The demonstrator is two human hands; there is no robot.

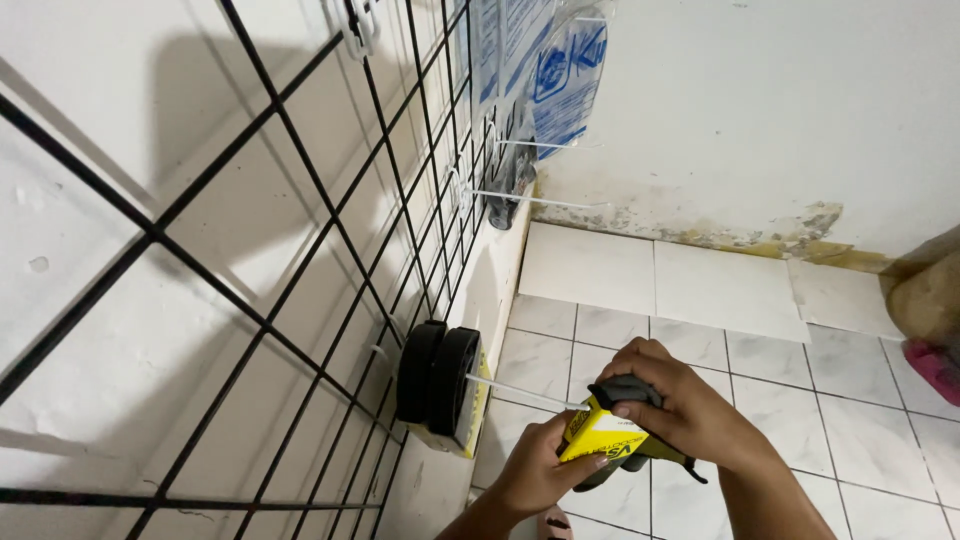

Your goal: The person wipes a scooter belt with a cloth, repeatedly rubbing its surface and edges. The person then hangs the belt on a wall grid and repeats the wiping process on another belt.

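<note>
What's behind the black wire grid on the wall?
Behind the wire grid is a bare white wall with the grid's shadow. Two black round packs on a hook cover the part behind them.

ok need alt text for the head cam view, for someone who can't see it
Two bare hands, left hand and right hand, hold a yellow carded package at the tip of a white hook on a black wire grid panel, where black round items already hang.

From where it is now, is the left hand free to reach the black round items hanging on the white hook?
Probably not at once: the left hand grips the yellow package together with the right hand. The black round items hang close by, path open.
</note>
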